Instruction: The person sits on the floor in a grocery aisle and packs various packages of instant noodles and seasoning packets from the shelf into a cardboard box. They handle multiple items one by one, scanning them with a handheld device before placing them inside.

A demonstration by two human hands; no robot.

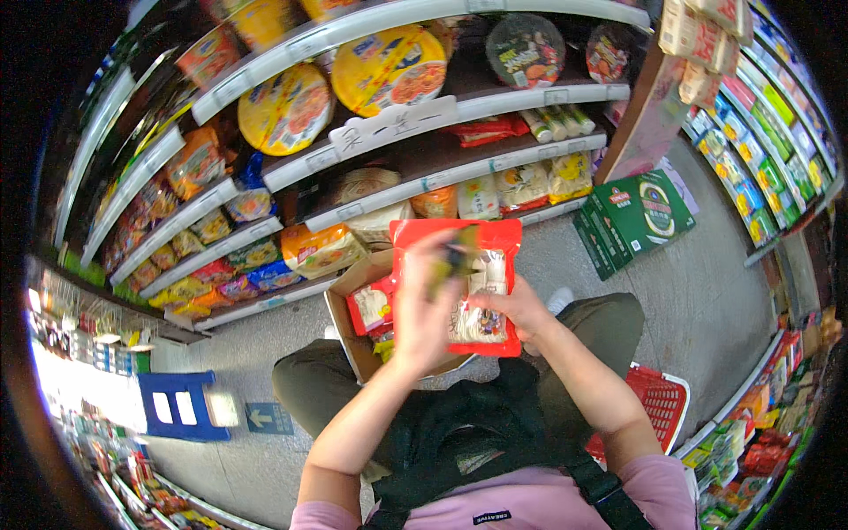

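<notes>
My right hand (pixel 520 308) grips the right edge of a red plastic packet of noodles (pixel 493 331) with a see-through window, held up in front of me. Blurred by motion, my left hand (pixel 427 301) is in front of the packet's left part, with a small dark and yellow-green object (pixel 454 258) at its fingers. What that object is, I cannot tell. Below and to the left stands an open cardboard box (pixel 351 338), holding another red packet (pixel 371 306) and something yellow-green. The held packet hides part of the box.
Shelves (pixel 397 192) of instant noodles and dry noodle packets curve ahead. A green printed carton (pixel 636 215) lies on the floor at the right. Behind my right side is a red plastic basket (pixel 656 404). A blue plastic stool (pixel 179 405) stands at the left.
</notes>
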